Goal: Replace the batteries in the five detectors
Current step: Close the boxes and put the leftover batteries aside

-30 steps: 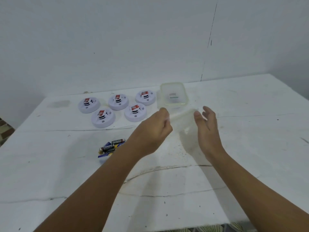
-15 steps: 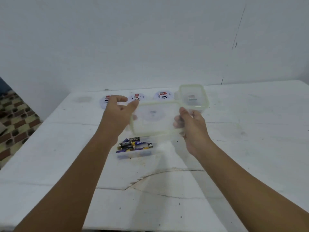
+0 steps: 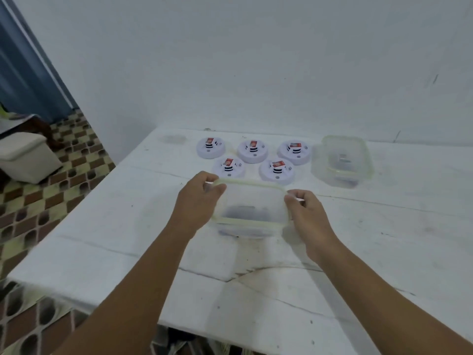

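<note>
Lid [image 3: 252, 201] now lowered from mid-air onto battery tub, worktop [image 3: 384, 239] centre. Left hand [image 3: 198, 201] & right hand [image 3: 304, 211] pinching lid ends, 9 & 3 o'clock. 5 detectors [image 3: 252, 157] at 12. Light, stiff, slippery plastic; hold rim edges.

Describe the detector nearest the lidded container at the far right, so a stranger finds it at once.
On the white table, five round white detectors lie near the far edge, three behind and two in front. Take the back row's right-end detector. It alone lies right beside the clear container.
</note>
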